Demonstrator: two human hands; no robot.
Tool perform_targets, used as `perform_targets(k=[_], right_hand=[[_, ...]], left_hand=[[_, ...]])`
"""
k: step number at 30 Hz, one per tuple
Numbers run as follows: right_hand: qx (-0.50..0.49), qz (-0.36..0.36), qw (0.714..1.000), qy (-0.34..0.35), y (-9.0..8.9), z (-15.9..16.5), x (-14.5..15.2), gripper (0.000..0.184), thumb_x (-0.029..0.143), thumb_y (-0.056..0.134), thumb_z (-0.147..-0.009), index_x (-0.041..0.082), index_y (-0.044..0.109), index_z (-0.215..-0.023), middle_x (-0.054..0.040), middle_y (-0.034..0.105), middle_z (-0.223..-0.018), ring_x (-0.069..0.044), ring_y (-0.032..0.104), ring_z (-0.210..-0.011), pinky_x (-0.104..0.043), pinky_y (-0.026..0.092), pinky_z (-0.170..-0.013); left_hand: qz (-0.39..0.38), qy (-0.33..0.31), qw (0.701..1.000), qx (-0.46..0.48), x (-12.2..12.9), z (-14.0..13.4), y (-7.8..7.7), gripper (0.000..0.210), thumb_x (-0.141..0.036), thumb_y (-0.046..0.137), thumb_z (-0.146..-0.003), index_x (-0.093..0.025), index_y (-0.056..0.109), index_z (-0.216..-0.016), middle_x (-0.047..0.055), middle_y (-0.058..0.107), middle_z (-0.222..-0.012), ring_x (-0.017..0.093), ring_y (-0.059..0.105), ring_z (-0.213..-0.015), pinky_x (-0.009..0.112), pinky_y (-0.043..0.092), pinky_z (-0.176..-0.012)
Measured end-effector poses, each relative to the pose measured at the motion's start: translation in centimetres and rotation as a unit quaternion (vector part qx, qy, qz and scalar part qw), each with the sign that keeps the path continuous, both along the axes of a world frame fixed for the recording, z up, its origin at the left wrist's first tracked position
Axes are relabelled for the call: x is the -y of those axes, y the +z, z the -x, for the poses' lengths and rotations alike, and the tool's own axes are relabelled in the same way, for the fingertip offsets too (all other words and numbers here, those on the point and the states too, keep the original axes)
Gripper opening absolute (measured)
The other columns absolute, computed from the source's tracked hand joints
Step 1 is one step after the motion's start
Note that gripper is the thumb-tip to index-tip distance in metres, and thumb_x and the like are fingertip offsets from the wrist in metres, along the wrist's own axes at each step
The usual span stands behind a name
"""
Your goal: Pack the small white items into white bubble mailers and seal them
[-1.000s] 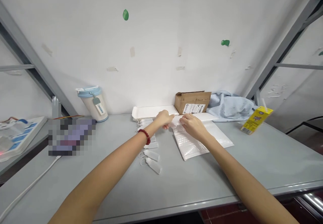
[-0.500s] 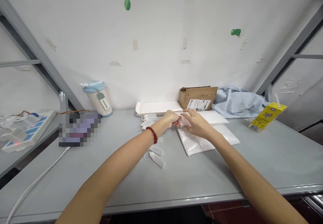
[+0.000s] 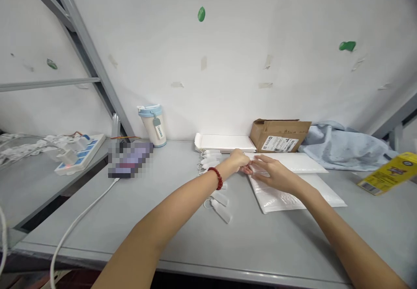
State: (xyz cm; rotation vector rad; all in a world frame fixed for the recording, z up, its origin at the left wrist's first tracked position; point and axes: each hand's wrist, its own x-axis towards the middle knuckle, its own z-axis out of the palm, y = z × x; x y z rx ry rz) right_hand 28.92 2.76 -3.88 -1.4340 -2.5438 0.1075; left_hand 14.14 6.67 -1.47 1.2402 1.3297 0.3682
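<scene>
Left hand (image 3: 239, 159): fingers curled; contents of grip cannot be determined. Right hand (image 3: 276, 175): fingers half bent, thumb apart, above the white padded mailer (image 3: 299, 195); grasp unclear. Mailer: on the worktop (image 3: 276, 245), extending toward 4 o'clock of the hands. White looped tags (image 3: 222, 211): 8 o'clock. Cardboard box (image 3: 282, 135): 1 o'clock.

Likely workroom: grey desk (image 3: 276, 245), padded mailers (image 3: 302, 195), carton (image 3: 290, 127), power strip (image 3: 85, 154).

Hands (image 3: 276, 175) and forearms (image 3: 182, 206) bare — single-strand, dark-red beaded bracelet (image 3: 219, 176) around left wrist (image 3: 225, 170).
</scene>
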Motion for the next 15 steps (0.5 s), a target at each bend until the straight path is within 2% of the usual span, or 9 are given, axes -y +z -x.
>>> perform_targets(k=[2,4,7,11,15], right_hand=[[0.001,0.011,1.0,-0.001,0.2,0.2,0.3,0.038,0.042,0.044,-0.084,0.02,0.057,-0.112,-0.0139,0.047,-0.126,-0.027,0.051,-0.11,-0.041,0.041,-0.091],[0.005,0.013,1.0,-0.001,0.4,0.5,0.5,0.035,0.043,0.042,-0.086,0.02,0.058,-0.107,-0.0134,0.049,-0.123,-0.026,0.054,-0.104,-0.04,0.043,-0.088],[0.008,-0.002,1.0,-0.003,0.6,0.9,0.6,0.037,0.046,0.037,-0.089,0.02,0.061,-0.1,-0.0122,0.054,-0.113,-0.023,0.057,-0.092,-0.038,0.045,-0.081],[0.027,-0.035,0.999,-0.012,0.4,1.3,0.6,0.039,0.042,0.033,-0.092,0.019,0.064,-0.096,-0.0106,0.057,-0.098,-0.02,0.057,-0.081,-0.035,0.044,-0.074],[0.053,-0.056,0.997,-0.01,0.0,1.6,0.6,0.03,0.035,0.038,-0.091,0.018,0.063,-0.093,-0.0097,0.058,-0.096,-0.019,0.057,-0.083,-0.034,0.042,-0.078]], left_hand=[[-0.013,0.007,1.0,-0.013,-0.1,0.0,-0.1,0.032,-0.028,0.055,-0.086,-0.009,0.055,-0.111,0.012,0.06,-0.105,0.019,0.06,-0.089,0.036,0.051,-0.076],[-0.033,0.021,0.999,-0.024,-0.2,0.0,-0.1,0.025,-0.017,0.058,-0.082,-0.002,0.058,-0.102,0.012,0.065,-0.082,0.017,0.063,-0.07,0.029,0.052,-0.064],[-0.057,0.037,0.997,-0.038,-0.2,-0.2,0.0,0.02,-0.005,0.058,-0.077,-0.001,0.06,-0.096,0.006,0.06,-0.055,0.013,0.058,-0.047,0.023,0.048,-0.05],[-0.072,0.042,0.994,-0.068,0.1,-0.1,0.1,0.022,-0.001,0.057,-0.074,-0.002,0.061,-0.095,0.004,0.06,-0.051,0.011,0.057,-0.042,0.021,0.047,-0.047],[-0.09,0.022,0.991,-0.092,0.1,0.0,-0.1,0.018,-0.002,0.057,-0.073,-0.003,0.061,-0.091,0.005,0.064,-0.056,0.011,0.06,-0.046,0.018,0.047,-0.048]])
